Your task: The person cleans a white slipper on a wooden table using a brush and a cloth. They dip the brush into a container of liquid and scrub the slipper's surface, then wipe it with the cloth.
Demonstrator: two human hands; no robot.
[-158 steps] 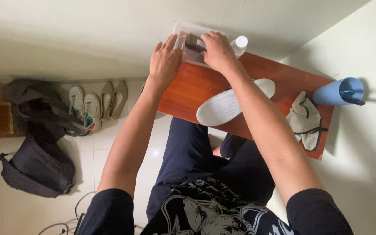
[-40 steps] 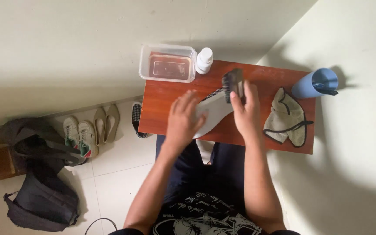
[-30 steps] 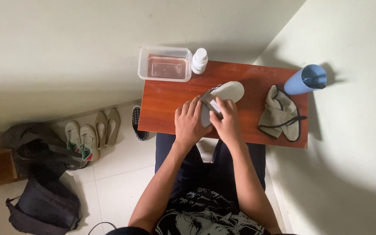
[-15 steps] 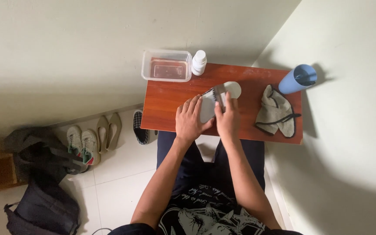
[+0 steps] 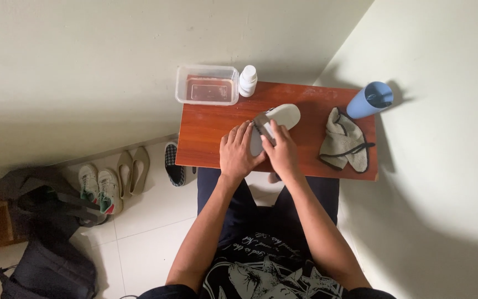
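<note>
Head view: looks straight down on a small reddish wooden table (image 5: 206, 138) set against a pale wall, with the person's lap below it.
White shoe: a pale slip-on shoe (image 5: 283, 115) lies sole-up at the centre of the frame, on the middle of the table, its toe pointing toward the upper right.
Left hand: the left hand (image 5: 239, 155) lies spread over the near end of the shoe, fingers pressing on it and holding it down.
Right hand: the right hand (image 5: 281, 152) is closed around a small brush (image 5: 263, 126) whose dark bristle edge touches the shoe's sole; the two hands sit side by side, touching.
Clear tub: a clear plastic container (image 5: 206, 99) with shallow liquid stands at the table's upper left corner, partly over the edge.
White bottle: a small white bottle (image 5: 247, 81) stands upright just right of the tub.
Cloth: a crumpled grey cloth with dark trim (image 5: 344, 139) lies right of the shoe, apart from it.
Blue cup: a blue cup (image 5: 369, 100) stands at the upper right corner of the table, something dark inside.
Floor, left of frame: pairs of shoes (image 5: 112, 180) line the wall, with a dark bag (image 5: 51, 271) lower left.
</note>
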